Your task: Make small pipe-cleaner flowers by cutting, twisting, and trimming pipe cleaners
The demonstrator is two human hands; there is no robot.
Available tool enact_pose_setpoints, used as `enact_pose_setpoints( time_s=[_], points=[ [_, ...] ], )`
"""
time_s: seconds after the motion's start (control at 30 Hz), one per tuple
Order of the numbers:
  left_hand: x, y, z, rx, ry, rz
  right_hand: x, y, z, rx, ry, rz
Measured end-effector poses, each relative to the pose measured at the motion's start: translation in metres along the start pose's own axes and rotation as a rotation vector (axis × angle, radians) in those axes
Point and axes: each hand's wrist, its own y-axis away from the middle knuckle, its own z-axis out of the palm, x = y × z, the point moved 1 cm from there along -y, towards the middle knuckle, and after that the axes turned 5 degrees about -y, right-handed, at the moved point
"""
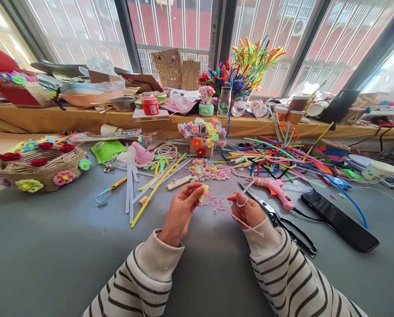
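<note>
My left hand (pixel 182 210) pinches a small yellow and pink pipe-cleaner flower (pixel 204 193) above the grey table (pixel 68 246). A pink pipe cleaner (pixel 246 225) trails from the flower under my right hand (pixel 246 210), whose closed fingers hold it. That hand also grips small snips with a blue finger loop (pixel 242 202), the blades pointing up and away. Pink trimmings (pixel 216 204) lie on the table between my hands. Both sleeves are cream with dark stripes.
Black-handled scissors (pixel 287 226), a pink glue gun (pixel 278 190) and a black phone (pixel 340 221) lie to the right. A heap of coloured pipe cleaners (pixel 272 156) spreads behind them. A woven basket with flowers (pixel 43 169) stands at the left, a small flower basket (pixel 201 141) ahead.
</note>
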Motion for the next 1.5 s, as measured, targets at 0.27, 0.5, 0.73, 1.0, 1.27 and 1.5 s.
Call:
enact_pose_setpoints(
  time_s=[0.27, 0.5, 0.73, 1.0, 1.27, 1.5],
  points=[
    [0.001, 0.002, 0.001, 0.049, -0.067, 0.02, 0.007, 0.012, 0.01, -0.296, 0.335, 0.159],
    [-0.001, 0.004, 0.003, -0.139, -0.183, -0.105, 0.008, 0.008, 0.011, -0.168, 0.319, 0.077],
    [-0.003, 0.007, 0.007, -0.263, -0.418, -0.123, 0.006, 0.01, 0.014, -0.181, 0.433, -0.02],
    [-0.002, 0.006, 0.007, -0.224, -0.372, -0.138, 0.004, 0.007, 0.01, -0.029, 0.505, -0.159],
    [-0.001, 0.007, 0.009, -0.223, -0.509, -0.101, 0.005, 0.001, 0.002, 0.158, 0.286, -0.129],
    [-0.003, 0.007, 0.009, -0.246, -0.59, -0.048, 0.003, -0.003, -0.002, 0.169, 0.168, -0.075]
  ],
)
